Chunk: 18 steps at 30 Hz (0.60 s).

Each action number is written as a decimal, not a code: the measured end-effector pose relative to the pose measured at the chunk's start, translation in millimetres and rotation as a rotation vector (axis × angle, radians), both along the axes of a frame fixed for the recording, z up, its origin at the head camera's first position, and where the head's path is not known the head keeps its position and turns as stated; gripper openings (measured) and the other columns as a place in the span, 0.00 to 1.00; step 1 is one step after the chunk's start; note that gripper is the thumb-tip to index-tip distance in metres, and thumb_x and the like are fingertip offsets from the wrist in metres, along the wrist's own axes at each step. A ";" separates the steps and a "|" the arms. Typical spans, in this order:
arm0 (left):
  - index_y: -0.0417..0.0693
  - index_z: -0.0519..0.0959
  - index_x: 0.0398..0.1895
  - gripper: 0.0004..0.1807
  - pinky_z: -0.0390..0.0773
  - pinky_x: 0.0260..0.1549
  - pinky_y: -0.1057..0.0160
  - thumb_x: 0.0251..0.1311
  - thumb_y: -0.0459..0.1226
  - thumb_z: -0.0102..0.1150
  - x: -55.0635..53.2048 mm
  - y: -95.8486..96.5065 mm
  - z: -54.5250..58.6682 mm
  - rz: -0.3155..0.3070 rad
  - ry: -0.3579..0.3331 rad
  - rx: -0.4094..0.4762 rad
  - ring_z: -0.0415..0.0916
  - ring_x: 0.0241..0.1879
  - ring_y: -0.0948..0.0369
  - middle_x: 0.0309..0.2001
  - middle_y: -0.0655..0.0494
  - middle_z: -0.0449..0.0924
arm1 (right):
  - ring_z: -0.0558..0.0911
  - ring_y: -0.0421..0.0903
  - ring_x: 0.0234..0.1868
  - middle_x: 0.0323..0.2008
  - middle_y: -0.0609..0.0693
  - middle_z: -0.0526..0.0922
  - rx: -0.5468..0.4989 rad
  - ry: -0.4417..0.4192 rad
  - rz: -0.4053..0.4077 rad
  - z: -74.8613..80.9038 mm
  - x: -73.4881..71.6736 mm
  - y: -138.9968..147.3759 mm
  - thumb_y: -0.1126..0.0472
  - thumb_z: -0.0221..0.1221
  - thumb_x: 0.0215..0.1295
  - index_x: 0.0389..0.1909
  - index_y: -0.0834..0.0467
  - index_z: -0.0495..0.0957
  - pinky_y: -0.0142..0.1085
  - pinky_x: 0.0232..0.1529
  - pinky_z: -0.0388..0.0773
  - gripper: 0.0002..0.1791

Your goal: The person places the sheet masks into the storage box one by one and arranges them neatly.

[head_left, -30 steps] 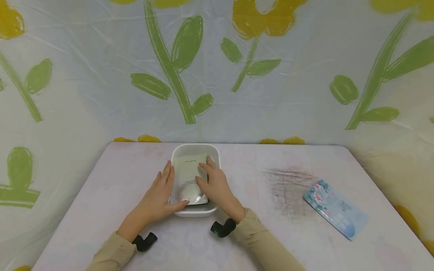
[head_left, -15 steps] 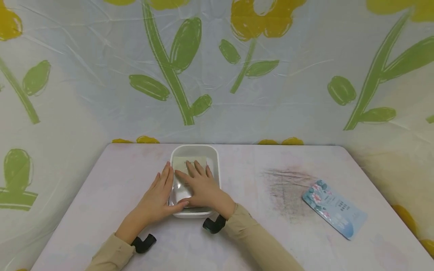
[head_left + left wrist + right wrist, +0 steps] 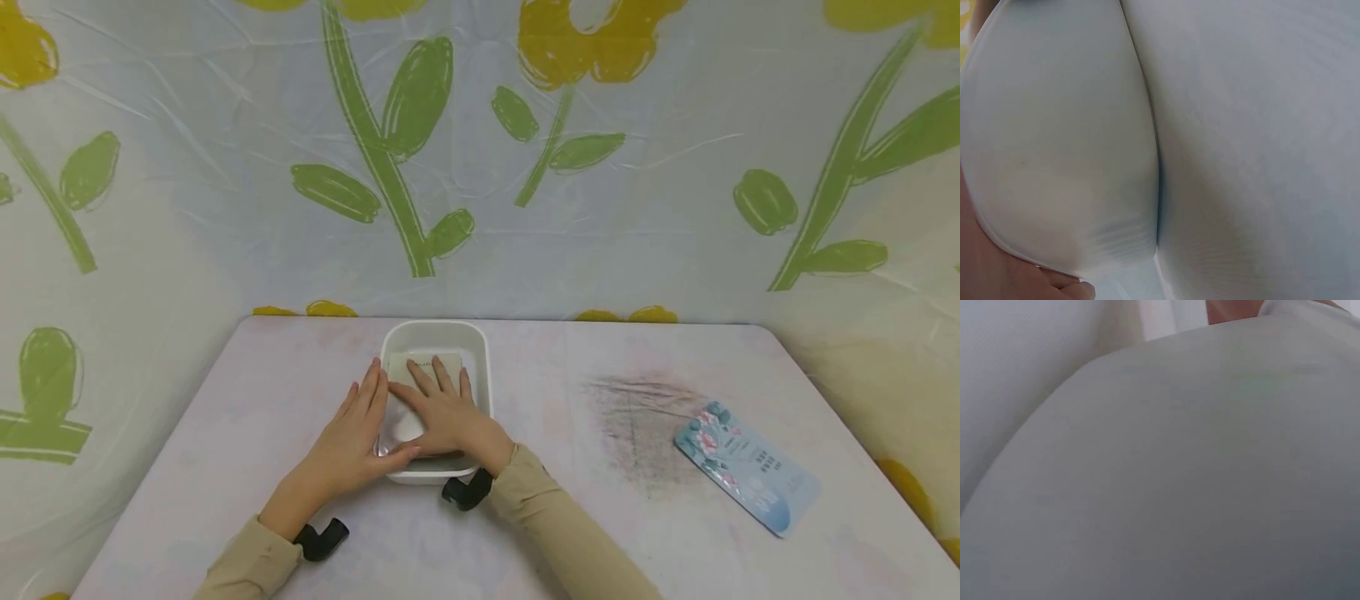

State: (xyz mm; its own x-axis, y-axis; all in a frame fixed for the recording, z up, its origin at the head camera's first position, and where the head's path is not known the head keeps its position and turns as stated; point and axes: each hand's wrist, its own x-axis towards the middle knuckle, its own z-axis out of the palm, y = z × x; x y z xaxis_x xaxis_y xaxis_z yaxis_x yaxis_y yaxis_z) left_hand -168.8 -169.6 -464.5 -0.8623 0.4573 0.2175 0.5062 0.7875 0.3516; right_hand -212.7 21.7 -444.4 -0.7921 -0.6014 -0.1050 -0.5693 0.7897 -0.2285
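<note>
In the head view a white plastic tub [image 3: 482, 392] stands at the table's back, left of centre. Inside lies a pale, shiny flat packet [image 3: 397, 365] with small dark print at its top. My right hand [image 3: 450, 421] rests over the packet with fingers spread, covering most of it. Along the tub's left rim lies my left hand [image 3: 345, 446], fingers straight and thumb reaching over the front corner. The left wrist view shows the tub's smooth outer wall [image 3: 1066, 137], with part of the left hand [image 3: 1007, 272] against its edge. Tub wall [image 3: 1179, 475] fills most of the right wrist view.
A flat light-blue packet [image 3: 750, 471] with pink flowers lies on the right of the table [image 3: 570, 533]. Dark smudges [image 3: 645, 425] mark the tabletop between it and the tub. Behind hangs a flower-patterned cloth [image 3: 637, 242].
My right hand has moved left from the tub's right side and spread out over the pale packet. The left hand stays at the tub's left rim.
</note>
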 end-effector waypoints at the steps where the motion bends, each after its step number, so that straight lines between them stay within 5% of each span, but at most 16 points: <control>1: 0.30 0.41 0.77 0.63 0.45 0.73 0.44 0.59 0.68 0.55 0.2 0.2 0.4 0.001 -0.003 -0.001 0.34 0.78 0.50 0.79 0.38 0.31 | 0.38 0.61 0.78 0.80 0.49 0.40 0.004 0.003 -0.005 -1.0 -0.8 -0.1 0.26 0.60 0.54 0.79 0.35 0.49 0.69 0.70 0.40 0.54; 10: 0.29 0.41 0.77 0.63 0.45 0.73 0.42 0.58 0.67 0.57 0.7 1.4 1.5 -0.001 0.000 0.007 0.35 0.78 0.49 0.78 0.37 0.32 | 0.49 0.57 0.77 0.78 0.50 0.53 -0.087 0.040 -0.047 2.0 -2.0 2.7 0.26 0.64 0.50 0.75 0.41 0.61 0.66 0.70 0.48 0.52; 18: 0.27 0.41 0.76 0.63 0.47 0.72 0.41 0.58 0.65 0.58 1.2 1.0 -1.1 -0.011 0.034 0.006 0.38 0.77 0.46 0.78 0.35 0.33 | 0.73 0.53 0.64 0.63 0.56 0.75 -0.326 0.110 -0.108 14.3 -0.2 14.1 0.46 0.69 0.58 0.63 0.57 0.75 0.51 0.62 0.72 0.34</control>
